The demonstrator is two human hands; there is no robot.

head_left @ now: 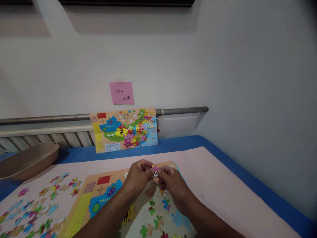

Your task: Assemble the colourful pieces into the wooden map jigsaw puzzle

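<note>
Both my hands meet above the far edge of a wooden China map puzzle board [104, 198]. My left hand [137, 177] and my right hand [172, 183] pinch a small cluster of jigsaw pieces [155, 173] between them. The cluster shows pink, tan and a black-and-white animal picture, and my fingers hide part of it. Several coloured pieces lie in the board's pale middle below my hands. A loose spread of pieces [34, 211] lies on the mat to the left of the board.
A printed China map sheet [123, 130] leans against the wall behind, under a pink sticky note [121, 93]. A beige oval tray [27, 161] stands at the far left. A pink mat [218, 178] covers the blue table [272, 195]. A metal pipe runs along the wall.
</note>
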